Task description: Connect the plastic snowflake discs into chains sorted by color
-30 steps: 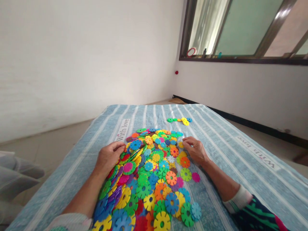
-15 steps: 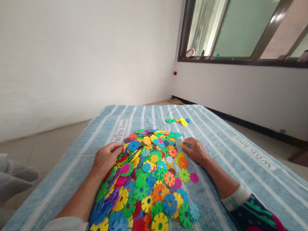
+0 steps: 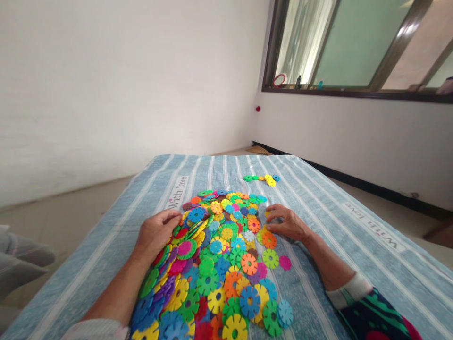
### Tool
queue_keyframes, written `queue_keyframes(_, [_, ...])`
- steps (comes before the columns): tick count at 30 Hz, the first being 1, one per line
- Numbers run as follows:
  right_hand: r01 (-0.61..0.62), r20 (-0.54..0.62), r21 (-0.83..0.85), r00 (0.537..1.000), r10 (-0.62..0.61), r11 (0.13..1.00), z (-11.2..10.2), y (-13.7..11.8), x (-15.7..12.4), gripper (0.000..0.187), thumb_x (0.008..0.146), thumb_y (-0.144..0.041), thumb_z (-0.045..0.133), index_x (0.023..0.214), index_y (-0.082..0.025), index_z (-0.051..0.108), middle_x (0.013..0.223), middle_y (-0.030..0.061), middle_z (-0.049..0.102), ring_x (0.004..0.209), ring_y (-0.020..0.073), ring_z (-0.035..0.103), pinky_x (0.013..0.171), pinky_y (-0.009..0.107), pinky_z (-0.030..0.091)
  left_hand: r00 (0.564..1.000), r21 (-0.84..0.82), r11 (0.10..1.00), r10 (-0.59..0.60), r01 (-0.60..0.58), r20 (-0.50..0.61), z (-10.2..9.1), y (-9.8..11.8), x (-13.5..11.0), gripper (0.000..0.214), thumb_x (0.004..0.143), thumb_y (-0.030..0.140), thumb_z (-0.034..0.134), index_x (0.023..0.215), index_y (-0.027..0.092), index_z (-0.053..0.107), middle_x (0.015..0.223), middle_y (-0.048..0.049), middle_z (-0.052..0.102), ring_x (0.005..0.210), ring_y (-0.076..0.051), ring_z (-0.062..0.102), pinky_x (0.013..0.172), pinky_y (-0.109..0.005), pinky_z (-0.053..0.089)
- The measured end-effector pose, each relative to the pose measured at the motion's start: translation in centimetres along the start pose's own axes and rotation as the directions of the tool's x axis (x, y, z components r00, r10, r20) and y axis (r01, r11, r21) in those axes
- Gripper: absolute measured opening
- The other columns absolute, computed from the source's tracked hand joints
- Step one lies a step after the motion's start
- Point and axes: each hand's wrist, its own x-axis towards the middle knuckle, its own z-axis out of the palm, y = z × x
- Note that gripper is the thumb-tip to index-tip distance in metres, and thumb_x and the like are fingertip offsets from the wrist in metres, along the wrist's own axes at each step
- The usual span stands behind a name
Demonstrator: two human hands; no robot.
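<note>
A big heap of flat, many-coloured plastic snowflake discs (image 3: pixel 219 255) lies on a blue striped mattress (image 3: pixel 332 222). My left hand (image 3: pixel 155 232) rests curled on the heap's left edge, its fingers bent over the discs there. My right hand (image 3: pixel 287 222) lies at the heap's right edge, fingers pinched on a small yellow disc (image 3: pixel 268 214) beside an orange one (image 3: pixel 269 240). A short joined chain of green, orange, yellow and blue discs (image 3: pixel 262 178) sits apart, farther up the mattress.
White walls meet at a far corner. A window sill (image 3: pixel 354 89) on the right holds small items, among them a red ring (image 3: pixel 279 79). Grey fabric (image 3: pixel 21 259) shows at the left edge. The mattress cover bears "With love" lettering (image 3: pixel 177 191).
My right hand has shifted slightly toward me along the heap's right edge, fingers closing on the yellow disc. My left hand has stayed where it was.
</note>
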Motion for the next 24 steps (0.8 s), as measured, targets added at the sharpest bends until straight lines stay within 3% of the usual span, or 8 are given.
queue_keyframes(5, [-0.018,-0.071,-0.026,0.997,0.016,1.0,0.0,0.6,0.1,0.016,0.074,-0.026,0.069,0.088,-0.019,0.072,0.105,0.0081,0.067,0.101,0.0225,0.063,0.092,0.037,0.047,1.0,0.003,1.0,-0.015,0.015,-0.006,-0.1,0.3,-0.1,0.032,0.063,0.044,0.056,0.081,0.023,0.072,0.08,-0.0005,0.076,0.076,-0.023,0.069,0.073,-0.029,0.052])
queue_keyframes(11, [-0.149,-0.221,-0.249,0.971,0.094,0.957,0.8,1.4,0.4,0.024,0.08,-0.029,0.063,0.098,-0.016,0.071,0.102,0.0105,0.069,0.097,0.0236,0.063,0.09,0.038,0.048,1.0,0.026,0.999,-0.026,0.026,-0.01,-0.3,0.6,-0.1,0.032,0.062,0.045,0.055,0.079,0.024,0.072,0.083,-0.001,0.077,0.082,-0.025,0.069,0.076,-0.03,0.051])
queue_keyframes(16, [-0.15,-0.16,-0.388,0.983,0.094,0.909,1.4,1.4,1.1,0.015,0.08,-0.027,0.062,0.089,-0.021,0.072,0.106,0.0078,0.067,0.103,0.0226,0.06,0.09,0.035,0.046,0.999,0.036,0.999,-0.034,0.034,-0.007,-0.3,0.5,0.0,0.031,0.062,0.045,0.055,0.078,0.025,0.072,0.083,-0.0005,0.077,0.083,-0.025,0.069,0.076,-0.03,0.051])
queue_keyframes(24, [-0.179,-0.146,-0.236,0.978,0.147,0.955,0.3,2.0,2.4,0.011,0.072,-0.016,0.061,0.072,-0.02,0.07,0.094,0.0058,0.069,0.091,0.021,0.064,0.082,0.032,0.049,0.999,0.01,0.999,-0.044,0.044,-0.028,-0.4,0.7,-0.1,0.028,0.061,0.043,0.056,0.074,0.026,0.072,0.079,0.0002,0.077,0.076,-0.024,0.069,0.073,-0.029,0.052])
